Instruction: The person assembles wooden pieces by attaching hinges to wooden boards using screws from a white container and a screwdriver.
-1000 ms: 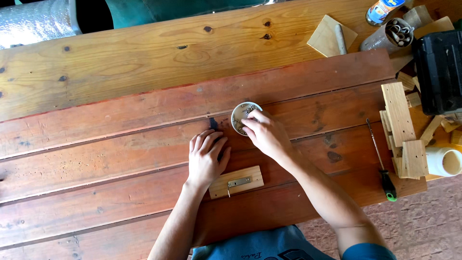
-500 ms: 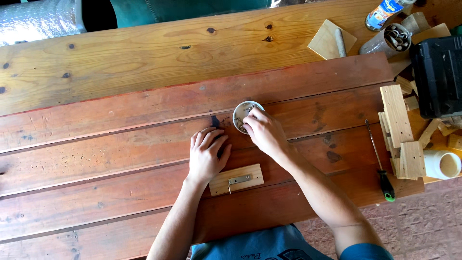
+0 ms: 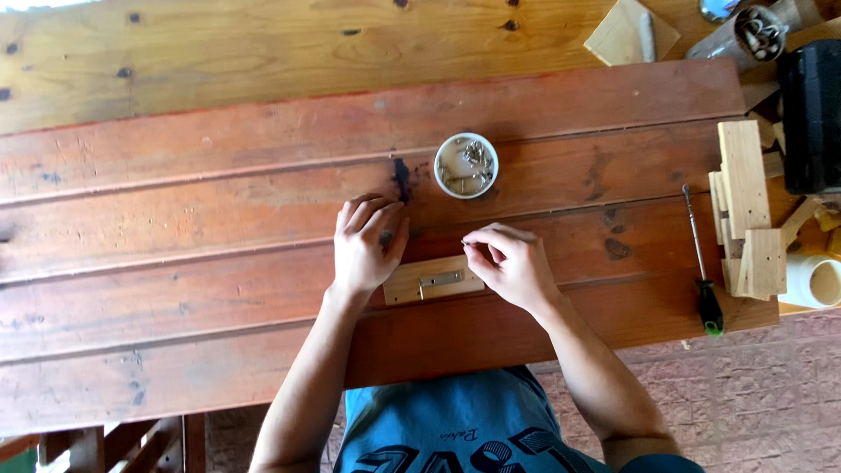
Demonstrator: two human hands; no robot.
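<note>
A small pale wooden block (image 3: 434, 280) with a metal hinge (image 3: 440, 279) on it lies on the red-brown plank table (image 3: 219, 219). My left hand (image 3: 368, 245) rests flat on the planks, its heel touching the block's left end. My right hand (image 3: 512, 263) hovers at the block's right end, thumb and forefinger pinched together on something too small to make out. Above them stands a small white round cup (image 3: 466, 165) holding several small metal screws.
A green-handled screwdriver (image 3: 701, 267) lies to the right. Beside it stand stacked pale wood offcuts (image 3: 745, 206), a black case (image 3: 810, 114), a white cup (image 3: 813, 280) and a jar of screws (image 3: 745, 33). A wooden square (image 3: 631, 33) lies behind.
My right hand has left the white cup and come down to the block's right end with fingers pinched. The left hand stays flat. The camera view has tilted nearer.
</note>
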